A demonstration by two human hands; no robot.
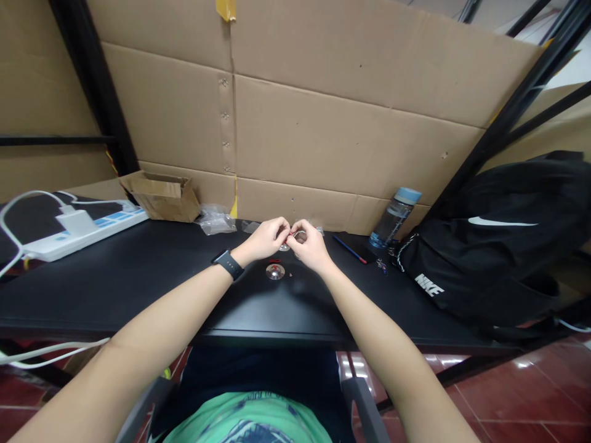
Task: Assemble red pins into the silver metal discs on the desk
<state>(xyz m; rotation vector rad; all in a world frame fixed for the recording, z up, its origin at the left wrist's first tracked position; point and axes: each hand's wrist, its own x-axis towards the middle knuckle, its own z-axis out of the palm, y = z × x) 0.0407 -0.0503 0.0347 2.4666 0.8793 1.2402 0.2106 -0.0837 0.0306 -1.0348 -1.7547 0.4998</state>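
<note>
My left hand and my right hand meet above the middle of the black table. Fingertips of both hands pinch a small red and silvery piece, partly hidden by the fingers. A shiny round metal part shows just under the fingertips. Nearer to me on the table lies a round silver disc with a red mark at its centre. A small red ring-like piece is just behind the disc, and a tiny bit lies to its right.
An open cardboard box, clear plastic bags and a white power strip are at left. To the right are a blue pen, keys, a water bottle and a black backpack. Cardboard stands behind.
</note>
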